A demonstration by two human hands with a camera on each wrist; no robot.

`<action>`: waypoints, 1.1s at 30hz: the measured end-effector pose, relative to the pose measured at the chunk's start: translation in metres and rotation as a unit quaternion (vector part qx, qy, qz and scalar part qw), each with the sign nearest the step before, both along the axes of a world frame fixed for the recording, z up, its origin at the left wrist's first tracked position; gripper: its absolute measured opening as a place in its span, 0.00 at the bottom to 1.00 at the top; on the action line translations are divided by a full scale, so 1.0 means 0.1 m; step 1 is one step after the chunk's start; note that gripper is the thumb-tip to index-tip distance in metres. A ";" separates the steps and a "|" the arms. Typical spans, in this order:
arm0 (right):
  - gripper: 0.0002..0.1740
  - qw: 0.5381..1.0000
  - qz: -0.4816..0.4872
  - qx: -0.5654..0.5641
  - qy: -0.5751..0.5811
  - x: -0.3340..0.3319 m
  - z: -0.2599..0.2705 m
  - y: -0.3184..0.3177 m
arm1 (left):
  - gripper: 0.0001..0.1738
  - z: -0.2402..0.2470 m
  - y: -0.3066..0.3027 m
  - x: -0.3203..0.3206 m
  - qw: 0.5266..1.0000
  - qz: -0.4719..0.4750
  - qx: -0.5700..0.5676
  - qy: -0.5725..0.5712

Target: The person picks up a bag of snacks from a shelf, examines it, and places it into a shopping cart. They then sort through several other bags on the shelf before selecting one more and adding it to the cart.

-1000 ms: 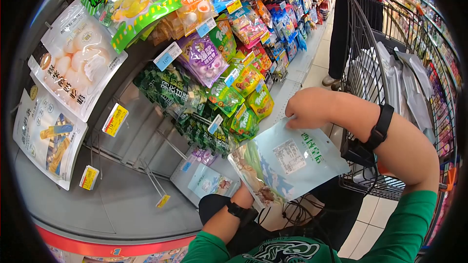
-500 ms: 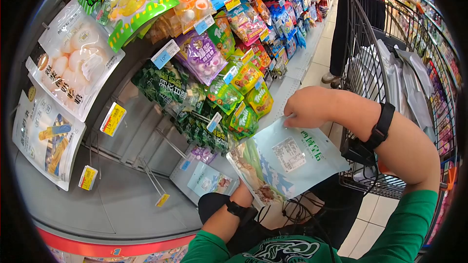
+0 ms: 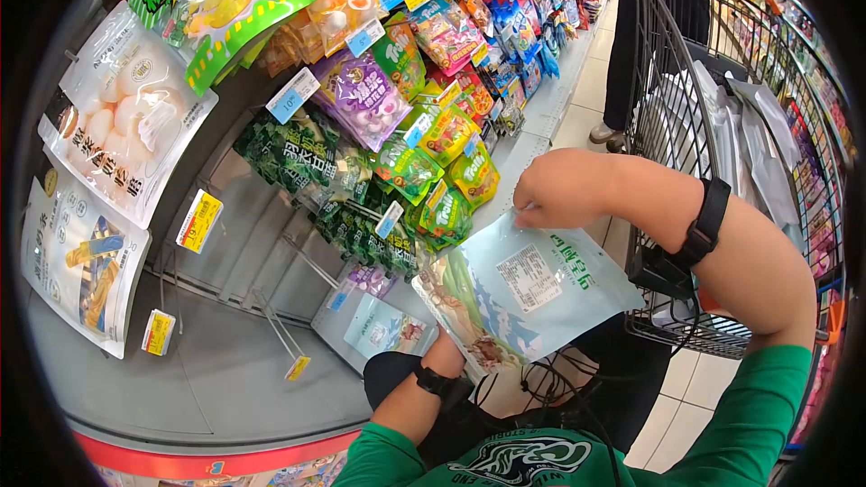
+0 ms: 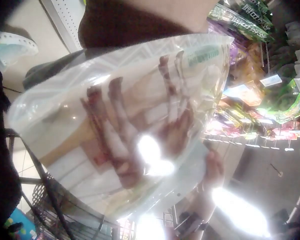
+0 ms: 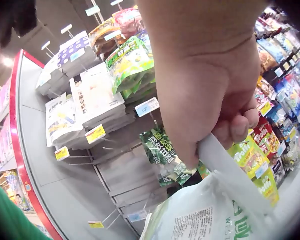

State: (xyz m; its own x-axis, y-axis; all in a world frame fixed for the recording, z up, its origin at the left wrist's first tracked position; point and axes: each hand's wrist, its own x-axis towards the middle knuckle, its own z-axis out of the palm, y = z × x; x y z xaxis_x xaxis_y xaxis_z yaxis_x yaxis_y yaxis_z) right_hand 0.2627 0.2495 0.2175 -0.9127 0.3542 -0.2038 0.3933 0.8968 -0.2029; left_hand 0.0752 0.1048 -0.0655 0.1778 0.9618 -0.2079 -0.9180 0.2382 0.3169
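Currently: your right grip (image 3: 552, 191) pinches the pouch (image 3: 528, 293) by its top edge; your left grip (image 4: 125, 135) lies flat beneath it, fingers (image 4: 116, 106) spread. Location: pouch mid-air, tilted, between rack (image 3: 397, 135) and cart (image 3: 669, 117). Hazard: slick film held by one small pinch. Loosen it and the pouch likely slides off your left grip to the floor (image 3: 669, 415), or snags the cart wire.

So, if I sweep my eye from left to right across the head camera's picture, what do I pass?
white snack bag → yellow price tag → dark green packets → pale blue pouch → shopping cart
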 end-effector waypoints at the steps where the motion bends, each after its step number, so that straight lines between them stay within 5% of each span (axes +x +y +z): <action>1: 0.18 1.000 0.001 -0.001 0.016 0.00 -0.01 0.00 | 0.36 0.01 -0.02 -0.04 1.000 0.001 0.000 0.001; 11: 0.26 0.979 -0.058 -0.173 0.096 -0.03 0.11 0.07 | 0.36 0.07 0.01 -0.05 1.000 0.016 0.000 0.007; 13: 0.25 0.949 -0.020 -0.218 0.227 -0.06 0.07 0.11 | 0.36 0.15 0.04 -0.18 1.000 0.015 -0.001 0.010; 17: 0.20 0.898 -0.049 -0.366 0.237 -0.09 0.01 0.06 | 0.36 0.23 -0.16 -0.50 1.000 0.006 -0.007 0.015; 27: 0.23 0.971 -0.010 -0.218 0.095 -0.06 0.14 -0.07 | 0.36 0.24 -0.24 -0.52 0.999 0.015 -0.014 0.028; 33: 0.24 0.963 -0.031 -0.254 0.082 -0.06 0.10 -0.08 | 0.36 0.19 -0.33 -0.45 0.999 0.023 -0.014 0.033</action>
State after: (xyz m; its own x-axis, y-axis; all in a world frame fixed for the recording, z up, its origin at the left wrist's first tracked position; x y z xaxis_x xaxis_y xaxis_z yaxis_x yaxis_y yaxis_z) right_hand 0.2564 0.2411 0.2277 -0.9279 0.3010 -0.2200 0.3678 0.6417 -0.6731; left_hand 0.0299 0.0716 -0.0461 0.1181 0.9625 -0.2444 -0.9059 0.2052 0.3705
